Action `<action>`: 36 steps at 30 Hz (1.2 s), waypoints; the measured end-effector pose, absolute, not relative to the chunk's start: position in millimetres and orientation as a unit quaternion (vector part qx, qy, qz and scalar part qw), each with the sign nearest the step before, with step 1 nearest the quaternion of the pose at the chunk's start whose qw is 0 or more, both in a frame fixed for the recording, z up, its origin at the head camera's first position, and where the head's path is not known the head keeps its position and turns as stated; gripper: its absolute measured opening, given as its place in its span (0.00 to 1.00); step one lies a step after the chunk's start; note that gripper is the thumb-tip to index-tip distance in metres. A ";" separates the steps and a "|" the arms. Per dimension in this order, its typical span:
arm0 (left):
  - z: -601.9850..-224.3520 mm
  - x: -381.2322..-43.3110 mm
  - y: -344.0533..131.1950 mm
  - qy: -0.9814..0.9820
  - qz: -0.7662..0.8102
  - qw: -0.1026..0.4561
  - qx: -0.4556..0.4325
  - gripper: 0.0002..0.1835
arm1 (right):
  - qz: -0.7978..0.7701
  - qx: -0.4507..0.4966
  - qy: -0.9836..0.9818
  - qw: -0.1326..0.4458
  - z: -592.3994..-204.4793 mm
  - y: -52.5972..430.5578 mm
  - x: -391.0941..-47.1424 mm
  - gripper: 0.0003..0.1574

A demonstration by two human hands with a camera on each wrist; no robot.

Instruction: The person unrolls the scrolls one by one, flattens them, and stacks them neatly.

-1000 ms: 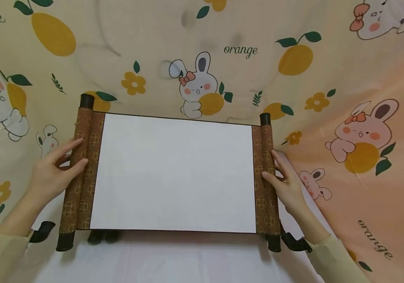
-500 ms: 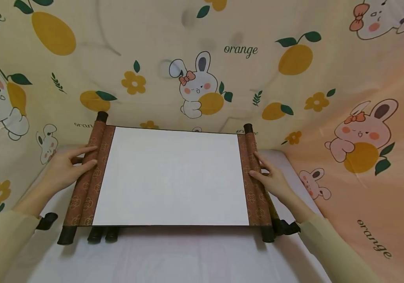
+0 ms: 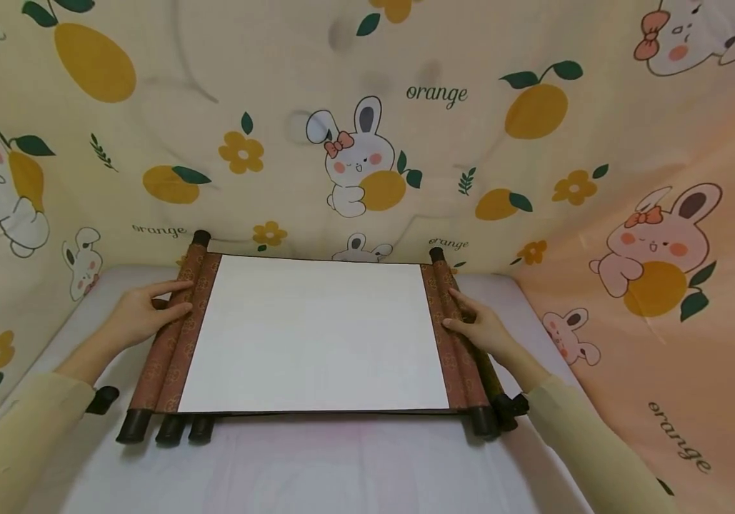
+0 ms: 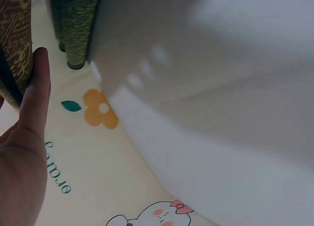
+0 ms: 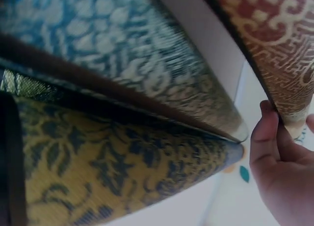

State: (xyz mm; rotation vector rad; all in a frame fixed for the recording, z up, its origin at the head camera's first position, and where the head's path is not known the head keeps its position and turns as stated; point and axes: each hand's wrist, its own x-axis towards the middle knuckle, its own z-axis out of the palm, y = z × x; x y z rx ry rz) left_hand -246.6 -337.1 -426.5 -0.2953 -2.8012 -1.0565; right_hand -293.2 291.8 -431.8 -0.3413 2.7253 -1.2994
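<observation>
A hanging scroll (image 3: 316, 335) with a blank white sheet and reddish-brown patterned ends lies spread between both hands in the head view. My left hand (image 3: 142, 314) grips its left roller, thumb and a finger over the brocade. At the other side my right hand (image 3: 486, 325) holds the right roller in the same way. In the right wrist view, fingertips (image 5: 267, 123) press at the edge of the red-brown roll (image 5: 282, 44). The left wrist view shows the left hand (image 4: 32, 123) against the brown roll (image 4: 14, 39).
More rolled scrolls lie beneath: a yellow roll with dark leaves (image 5: 108, 167), a blue-white roll (image 5: 113, 44), green rolls (image 4: 81, 30) and black knobs (image 3: 170, 430). The white-covered table (image 3: 316, 471) meets a cream cloth backdrop (image 3: 264, 78) printed with rabbits and oranges.
Both hands have lowered the scroll with its far edge tipping away, so it lies flatter and closer over the scrolls beneath. The hands have come slightly nearer together.
</observation>
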 end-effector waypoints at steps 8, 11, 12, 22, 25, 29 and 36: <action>-441.0 -248.6 -335.7 -0.935 -0.340 0.025 -0.101 0.31 | -0.382 -0.122 0.914 0.065 -448.8 295.6 -293.6 0.49; -445.9 -249.4 -336.8 -0.935 -0.339 0.008 -0.101 0.32 | -0.373 -0.124 0.917 0.066 -451.5 294.0 -292.0 0.49; -446.6 -249.7 -337.6 -0.936 -0.338 0.003 -0.100 0.33 | -0.371 -0.127 0.918 0.064 -451.9 293.0 -292.0 0.49; -453.4 -242.3 -341.9 -0.940 -0.328 -0.001 -0.097 0.30 | -0.322 -0.151 0.932 0.069 -452.8 281.9 -294.5 0.49; -455.4 -237.9 -342.5 -0.937 -0.336 -0.008 -0.093 0.29 | -0.310 -0.153 0.935 0.083 -455.1 280.9 -292.7 0.49; -456.0 -233.6 -343.1 -0.937 -0.336 -0.016 -0.090 0.30 | -0.293 -0.161 0.939 0.086 -456.9 278.7 -292.1 0.48; -456.9 -229.3 -341.2 -0.936 -0.337 -0.042 -0.088 0.31 | -0.246 -0.187 0.947 0.088 -454.5 274.6 -292.6 0.46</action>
